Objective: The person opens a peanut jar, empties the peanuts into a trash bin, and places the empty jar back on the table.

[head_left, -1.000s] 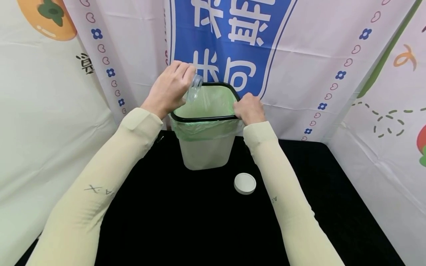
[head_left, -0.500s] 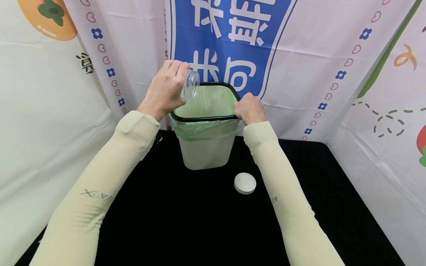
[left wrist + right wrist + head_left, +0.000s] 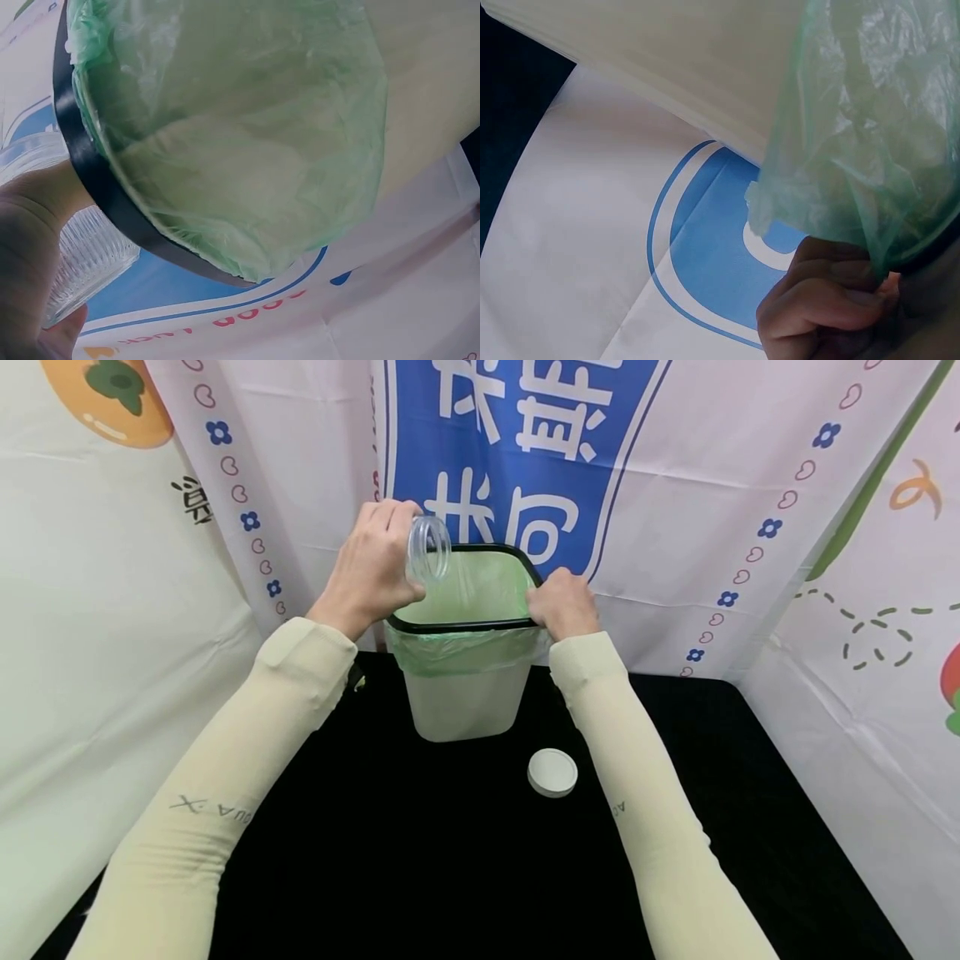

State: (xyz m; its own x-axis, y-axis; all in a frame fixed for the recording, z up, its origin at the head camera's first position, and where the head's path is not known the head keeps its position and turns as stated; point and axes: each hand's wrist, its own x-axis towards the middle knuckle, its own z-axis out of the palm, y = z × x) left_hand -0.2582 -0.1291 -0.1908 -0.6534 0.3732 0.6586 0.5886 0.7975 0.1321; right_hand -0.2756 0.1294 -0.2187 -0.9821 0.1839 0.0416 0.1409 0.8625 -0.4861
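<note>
My left hand (image 3: 371, 564) grips a clear jar (image 3: 430, 548) over the left side of a pale bin (image 3: 467, 706). The jar lies on its side, its open mouth pointing right. Ribbed walls of the same jar (image 3: 94, 247) show between thumb and fingers in the left wrist view, behind the bin's black rim (image 3: 101, 184). At the bin's right corner, my right hand (image 3: 564, 603) holds the rim, fingers curled over it. Seen from the right wrist, those fingers pinch the edge of the green bag (image 3: 855, 142) lining the bin. The bin's bottom is hidden.
A round white lid (image 3: 552, 771) lies flat on the black tabletop (image 3: 420, 843), in front and right of the bin. Printed cloth (image 3: 675, 510) hangs close behind it, with more cloth at both sides. A small dark object (image 3: 358, 679) shows beside the left cuff.
My left hand has moved slightly left and rolled the jar, so its mouth turns more toward the head camera. The right hand and the bin stay in place.
</note>
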